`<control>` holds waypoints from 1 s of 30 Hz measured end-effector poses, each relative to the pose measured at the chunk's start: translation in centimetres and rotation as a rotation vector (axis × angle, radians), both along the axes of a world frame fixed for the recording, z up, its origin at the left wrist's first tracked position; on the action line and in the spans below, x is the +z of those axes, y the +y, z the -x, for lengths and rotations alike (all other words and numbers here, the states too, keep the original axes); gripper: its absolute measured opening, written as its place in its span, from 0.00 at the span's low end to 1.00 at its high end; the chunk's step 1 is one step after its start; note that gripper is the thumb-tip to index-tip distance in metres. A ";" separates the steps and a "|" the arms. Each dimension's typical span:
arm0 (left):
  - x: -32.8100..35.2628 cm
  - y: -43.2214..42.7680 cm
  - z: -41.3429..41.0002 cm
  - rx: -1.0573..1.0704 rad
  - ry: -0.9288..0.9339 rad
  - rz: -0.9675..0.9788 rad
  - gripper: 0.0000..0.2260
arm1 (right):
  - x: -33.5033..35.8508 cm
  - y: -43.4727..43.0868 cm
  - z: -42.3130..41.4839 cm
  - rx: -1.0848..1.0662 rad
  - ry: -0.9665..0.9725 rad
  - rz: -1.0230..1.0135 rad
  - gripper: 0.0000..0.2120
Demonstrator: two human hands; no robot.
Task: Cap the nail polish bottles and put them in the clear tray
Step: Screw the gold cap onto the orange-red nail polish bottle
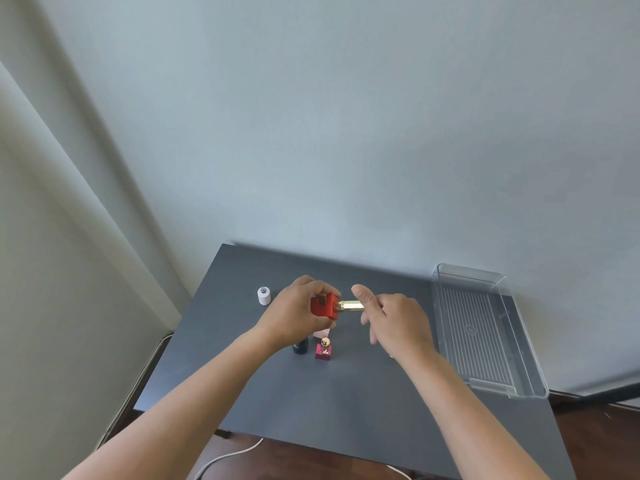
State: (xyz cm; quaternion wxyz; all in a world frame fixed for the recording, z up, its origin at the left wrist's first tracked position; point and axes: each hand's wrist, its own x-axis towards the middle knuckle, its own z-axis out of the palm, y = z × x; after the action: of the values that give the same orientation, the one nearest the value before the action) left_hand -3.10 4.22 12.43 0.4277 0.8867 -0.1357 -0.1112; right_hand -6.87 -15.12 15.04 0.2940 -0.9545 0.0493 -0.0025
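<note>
A dark grey rectangular table [346, 400] fills the lower middle of the frame. A clear ribbed plastic tray [478, 327] is seen at its right edge, with no bottle in it.

Above the table's centre, a square red nail polish bottle [323, 306] is gripped on its side by the left hand [294, 318], whose fingers are curled round it. A faceted gold cap [351, 305] is seated at the bottle's neck and points toward the right hand [393, 322]. That hand's thumb is raised over the cap's end and its fingers are blurred, so whether the cap is pinched cannot be told.

With the bottle held sideways, polish could be spilled if the cap is not fully threaded. A cross-threaded cap could also be loosened on the way to the tray, which lies well apart.

Below the hands, a dark round bottle [300, 346] is partly hidden by the left wrist. A small crimson square bottle with a gold cap [323, 351] stands just beside it, and either could be knocked over by a lowered forearm. A small white cylindrical bottle [264, 295], seemingly uncapped, stands apart at the left.
</note>
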 end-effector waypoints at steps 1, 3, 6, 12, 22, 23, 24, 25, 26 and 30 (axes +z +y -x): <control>0.0 0.0 -0.1 0.007 0.001 -0.001 0.18 | -0.1 -0.1 0.0 0.021 0.026 -0.022 0.41; 0.0 0.0 -0.2 0.022 0.000 -0.001 0.18 | -0.6 -0.3 0.1 0.063 0.061 -0.133 0.37; 0.0 0.0 -0.2 0.031 -0.002 -0.004 0.18 | -1.5 -0.5 0.6 0.114 0.014 -0.168 0.22; 0.3 -0.4 0.1 0.017 -0.019 -0.036 0.17 | -1.7 -0.8 0.6 0.092 -0.042 -0.119 0.03; 0.4 -0.7 0.6 -0.003 -0.057 -0.074 0.18 | -0.8 -0.5 1.0 0.033 0.072 0.036 0.36; 0.4 -0.6 0.6 -0.001 -0.053 -0.081 0.18 | -0.8 -0.6 1.0 0.049 0.072 0.022 0.34; 0.4 -0.5 0.5 0.000 -0.049 -0.089 0.18 | -0.9 -0.6 1.1 0.066 0.061 0.005 0.30; 0.4 -0.4 0.5 0.001 -0.046 -0.099 0.18 | -1.0 -0.7 1.2 0.087 0.035 0.003 0.27; 0.5 -0.4 0.4 0.003 -0.044 -0.108 0.18 | -1.2 -0.7 1.3 0.112 -0.008 0.028 0.24; 0.7 -0.5 0.4 -0.007 -0.066 -0.133 0.19 | -1.6 -0.6 1.3 0.175 -0.150 0.157 0.12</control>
State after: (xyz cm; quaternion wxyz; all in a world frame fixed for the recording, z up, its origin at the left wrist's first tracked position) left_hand -3.53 3.76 13.14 0.3628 0.9159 -0.1451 -0.0920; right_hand -8.12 -15.74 13.43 0.2202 -0.9724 -0.0567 -0.0521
